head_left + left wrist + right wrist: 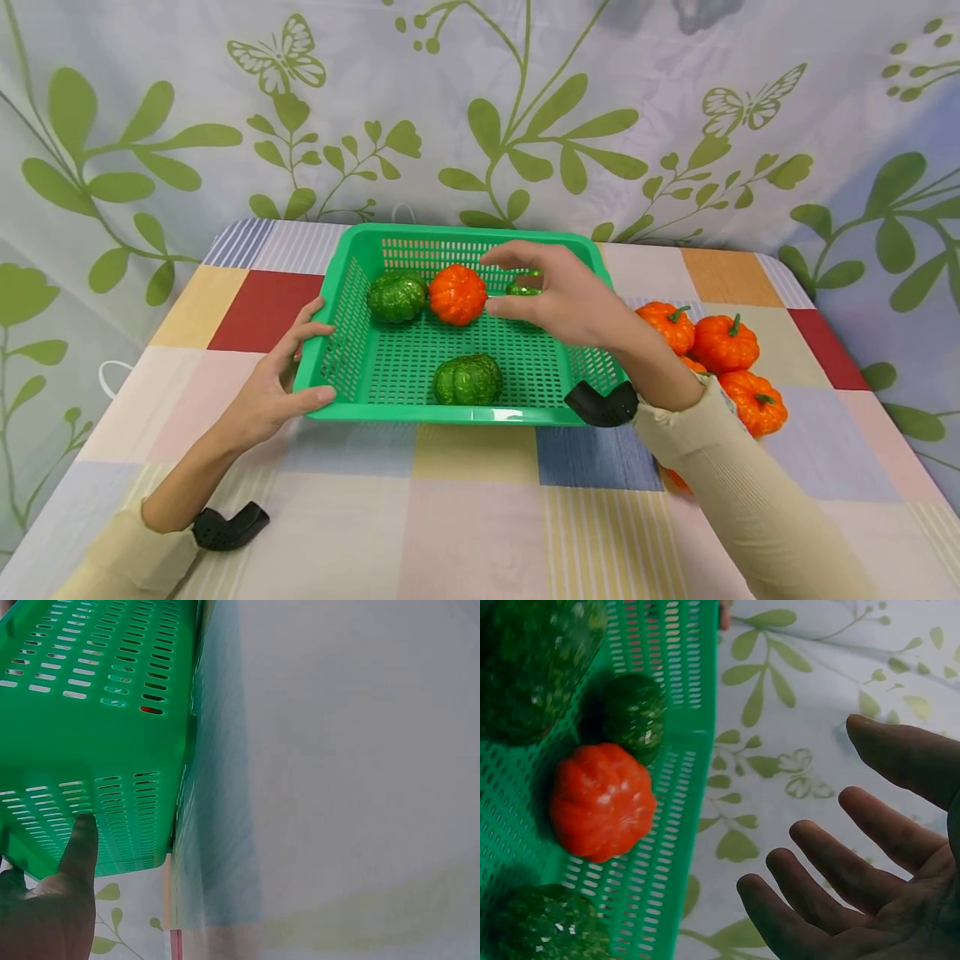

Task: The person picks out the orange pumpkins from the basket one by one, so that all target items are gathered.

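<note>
A green plastic basket (457, 414) with slotted walls stands on the table. My left hand (273, 379) holds its left end, with fingertips over the rim and the thumb on the front corner; one finger lies along the outer wall in the left wrist view. Inside are an orange toy pumpkin (457, 295) and green pumpkins: one at back left (397, 296), one at the front (468, 380), and one at back right (522, 284), partly behind my right hand. My right hand (558, 292) hovers over the basket's back right, thumb and fingers spread apart, holding nothing.
Several orange pumpkins (726, 343) with green stems lie in a cluster right of the basket, partly hidden by my right forearm. A patchwork-patterned cloth (480, 525) covers the table. Behind it hangs a leaf-patterned curtain (420, 108).
</note>
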Action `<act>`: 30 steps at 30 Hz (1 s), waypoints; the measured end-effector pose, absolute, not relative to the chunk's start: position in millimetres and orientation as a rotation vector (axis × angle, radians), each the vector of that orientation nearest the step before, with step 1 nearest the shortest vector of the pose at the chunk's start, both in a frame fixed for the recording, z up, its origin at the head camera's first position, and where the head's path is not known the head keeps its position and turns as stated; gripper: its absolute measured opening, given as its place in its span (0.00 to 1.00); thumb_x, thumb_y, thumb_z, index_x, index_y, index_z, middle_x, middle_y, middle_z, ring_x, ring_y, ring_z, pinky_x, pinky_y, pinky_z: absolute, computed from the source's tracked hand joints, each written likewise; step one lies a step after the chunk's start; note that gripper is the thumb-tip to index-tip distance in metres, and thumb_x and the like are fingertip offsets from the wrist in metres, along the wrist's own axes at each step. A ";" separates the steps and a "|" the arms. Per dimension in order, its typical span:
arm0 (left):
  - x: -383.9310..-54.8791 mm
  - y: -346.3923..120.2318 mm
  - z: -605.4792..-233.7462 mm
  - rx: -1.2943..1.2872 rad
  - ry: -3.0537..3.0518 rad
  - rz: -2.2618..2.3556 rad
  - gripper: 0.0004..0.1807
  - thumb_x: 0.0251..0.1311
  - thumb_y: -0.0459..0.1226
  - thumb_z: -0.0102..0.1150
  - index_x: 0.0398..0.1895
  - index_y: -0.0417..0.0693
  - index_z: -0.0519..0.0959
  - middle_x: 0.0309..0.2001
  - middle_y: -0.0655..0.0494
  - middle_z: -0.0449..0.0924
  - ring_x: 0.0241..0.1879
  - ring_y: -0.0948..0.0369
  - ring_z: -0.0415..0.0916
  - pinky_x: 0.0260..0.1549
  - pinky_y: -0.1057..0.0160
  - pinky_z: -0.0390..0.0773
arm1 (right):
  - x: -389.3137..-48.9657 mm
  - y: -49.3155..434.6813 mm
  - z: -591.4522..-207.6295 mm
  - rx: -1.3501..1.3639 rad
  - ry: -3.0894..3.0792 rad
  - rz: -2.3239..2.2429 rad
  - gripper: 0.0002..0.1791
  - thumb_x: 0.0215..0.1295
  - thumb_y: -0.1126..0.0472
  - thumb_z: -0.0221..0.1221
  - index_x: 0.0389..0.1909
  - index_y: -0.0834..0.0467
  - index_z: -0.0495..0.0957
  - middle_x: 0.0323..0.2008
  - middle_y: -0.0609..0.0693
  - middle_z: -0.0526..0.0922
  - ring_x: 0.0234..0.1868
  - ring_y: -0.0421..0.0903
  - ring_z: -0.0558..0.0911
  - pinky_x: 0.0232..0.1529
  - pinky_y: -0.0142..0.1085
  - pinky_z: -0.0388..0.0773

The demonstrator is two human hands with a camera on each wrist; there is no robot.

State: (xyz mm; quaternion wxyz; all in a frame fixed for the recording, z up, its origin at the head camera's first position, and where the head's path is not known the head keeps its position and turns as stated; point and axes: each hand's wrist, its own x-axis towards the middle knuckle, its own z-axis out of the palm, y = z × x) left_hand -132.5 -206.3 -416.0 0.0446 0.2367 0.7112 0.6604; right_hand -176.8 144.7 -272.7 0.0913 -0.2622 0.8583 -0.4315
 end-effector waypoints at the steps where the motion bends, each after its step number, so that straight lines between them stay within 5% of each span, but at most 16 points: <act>1: -132.6 -206.5 -416.1 0.722 2.177 2.016 0.33 0.56 0.21 0.56 0.67 0.35 0.60 0.79 0.56 0.36 0.69 0.52 0.46 0.49 0.69 0.77 | -183.1 143.0 -275.7 -0.769 2.549 -1.260 0.26 0.63 0.64 0.65 0.62 0.63 0.73 0.61 0.53 0.76 0.64 0.48 0.71 0.63 0.42 0.68; 15: -133.2 -206.0 -417.1 0.743 2.208 2.012 0.33 0.54 0.21 0.56 0.66 0.33 0.60 0.79 0.54 0.37 0.70 0.53 0.44 0.51 0.70 0.75 | -236.2 113.7 -313.9 -0.673 2.478 -1.103 0.28 0.64 0.59 0.65 0.65 0.57 0.72 0.67 0.52 0.69 0.69 0.52 0.64 0.65 0.46 0.64; 23: -133.0 -206.9 -416.9 0.739 2.207 2.008 0.33 0.55 0.21 0.56 0.66 0.33 0.60 0.79 0.55 0.37 0.71 0.52 0.44 0.51 0.70 0.74 | -249.7 103.5 -332.9 -0.722 2.420 -1.029 0.34 0.63 0.58 0.65 0.68 0.62 0.67 0.64 0.57 0.70 0.60 0.53 0.70 0.56 0.45 0.72; 30: -133.1 -205.8 -416.5 0.750 2.197 2.025 0.33 0.55 0.20 0.55 0.66 0.33 0.61 0.79 0.54 0.37 0.71 0.52 0.42 0.52 0.70 0.74 | -256.3 103.0 -342.7 -0.620 2.461 -1.042 0.34 0.64 0.56 0.66 0.69 0.59 0.67 0.68 0.55 0.66 0.64 0.51 0.66 0.58 0.45 0.71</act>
